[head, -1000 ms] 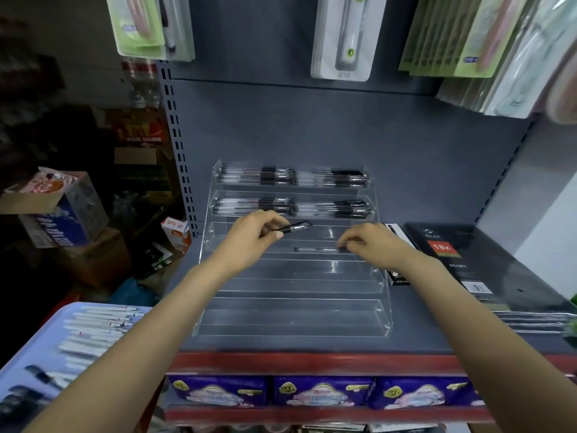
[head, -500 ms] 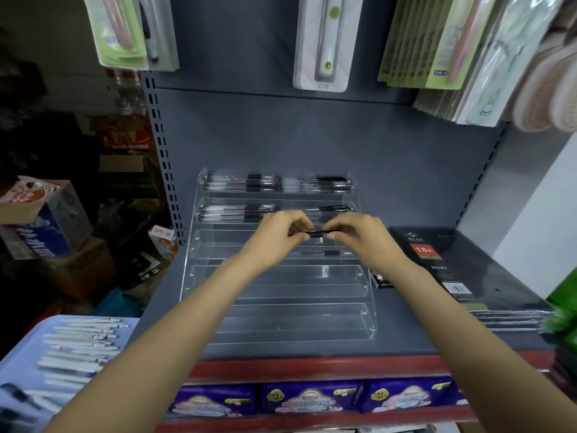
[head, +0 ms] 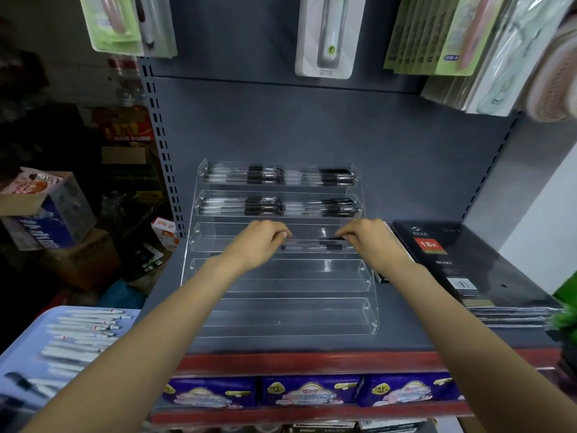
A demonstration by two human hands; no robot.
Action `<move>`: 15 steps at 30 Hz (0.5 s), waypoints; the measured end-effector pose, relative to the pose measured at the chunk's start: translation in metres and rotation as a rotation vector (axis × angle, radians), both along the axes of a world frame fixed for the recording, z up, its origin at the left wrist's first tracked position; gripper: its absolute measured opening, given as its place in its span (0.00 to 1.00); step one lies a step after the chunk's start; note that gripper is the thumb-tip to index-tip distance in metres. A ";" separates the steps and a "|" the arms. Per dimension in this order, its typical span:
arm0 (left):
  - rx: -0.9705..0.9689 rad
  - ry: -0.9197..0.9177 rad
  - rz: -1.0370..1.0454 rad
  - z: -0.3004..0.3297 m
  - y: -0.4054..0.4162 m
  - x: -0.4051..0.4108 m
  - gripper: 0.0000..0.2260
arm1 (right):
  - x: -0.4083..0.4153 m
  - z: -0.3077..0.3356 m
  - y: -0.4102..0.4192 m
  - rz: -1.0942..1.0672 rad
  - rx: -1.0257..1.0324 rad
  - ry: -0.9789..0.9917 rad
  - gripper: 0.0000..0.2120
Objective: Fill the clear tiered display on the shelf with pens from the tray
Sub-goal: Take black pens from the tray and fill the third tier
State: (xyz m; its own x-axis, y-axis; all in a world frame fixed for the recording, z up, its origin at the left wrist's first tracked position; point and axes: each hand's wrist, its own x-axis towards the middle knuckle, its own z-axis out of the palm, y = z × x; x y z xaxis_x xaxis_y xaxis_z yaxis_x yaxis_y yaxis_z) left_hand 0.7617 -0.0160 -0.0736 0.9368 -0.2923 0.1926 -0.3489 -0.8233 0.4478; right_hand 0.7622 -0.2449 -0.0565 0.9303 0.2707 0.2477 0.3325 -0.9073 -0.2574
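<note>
Display: clear tiered display [head: 281, 310] of five steps, standing on the grey shelf [head: 406, 335] against the back panel.
Top tier: a row of pens [head: 278, 176] lying lengthwise, black grips showing.
Second tier: a second row of pens [head: 278, 206], same lie.
Third tier: pens on the right half only [head: 315, 244], lying lengthwise between the two hands; the count is blurred.
Lower two tiers: nothing seen in them.
Left hand: left hand [head: 260, 243] over the middle of the third tier, fingers curled downward, tips at the left end of the pens there; whether they pinch a pen I cannot tell.
Right hand: right hand [head: 370, 240] at the right end of the same tier, fingers curled round the dark end of a pen.
Hands, relation: apart, the short run of pens lying between them.
Tray: pale blue tray [head: 18, 357], near left and below shelf level, holding loose pens [head: 84, 332] in rough rows.
Beside display, right: stack of black diaries [head: 462, 270], the top one marked 18K.
Below shelf: purple boxes [head: 309, 393] in a row.
Above: hanging blister packs [head: 326, 32].
</note>
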 end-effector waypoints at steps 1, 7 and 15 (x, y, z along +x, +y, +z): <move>0.039 0.018 -0.020 -0.003 0.001 0.000 0.12 | 0.000 0.001 0.000 -0.001 -0.049 0.032 0.16; 0.105 0.012 -0.047 -0.006 -0.001 -0.003 0.12 | -0.010 0.003 0.000 0.081 -0.062 0.080 0.14; 0.103 -0.025 -0.041 0.002 -0.022 -0.006 0.10 | -0.012 0.001 0.012 0.056 -0.259 -0.019 0.13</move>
State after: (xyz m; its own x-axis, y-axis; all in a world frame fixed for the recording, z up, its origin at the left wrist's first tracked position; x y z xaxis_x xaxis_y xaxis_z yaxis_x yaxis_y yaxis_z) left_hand 0.7556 -0.0381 -0.0712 0.9191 -0.3493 0.1822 -0.3927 -0.8495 0.3523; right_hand 0.7505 -0.2332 -0.0552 0.9078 0.3784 0.1808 0.3868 -0.9221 -0.0124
